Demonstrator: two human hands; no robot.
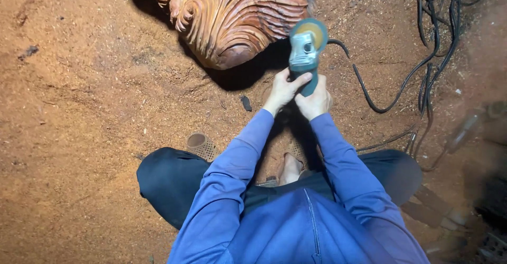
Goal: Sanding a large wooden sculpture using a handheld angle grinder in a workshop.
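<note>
Well to the left of the fingers and nearer the person's knee, a small brown perforated tube (200, 145) lies on its side on the sawdust-covered floor (79, 110); its open mouth shows only dark inside, so what it holds, if anything, cannot be told. Up and to the left of the fingers stands a reddish wooden carving (237, 18) cut in deep curved ridges, its rounded lower end close to the tool's head but apart from it. The left hand (282, 89) wraps the teal handle of the angle grinder (306, 52) from the left, fingers curled shut round it with the thumb along the top. The right hand (315, 101) clasps the same handle just beside it and a little nearer the body, fingers likewise closed round the grip. The grinder is held out above the floor, pointing away from the person, its grey gear head and yellowish sanding disc just beyond the fingers. It looks a stiff, fairly heavy tool with hard plastic and metal, dusty enough to be slippery; the slim handle behind the head is the sound place to hold it, clear of the disc. A black power cord (369, 97) loops away to the right of the fingers, toward a tangle of cables (438, 26) further right.
</note>
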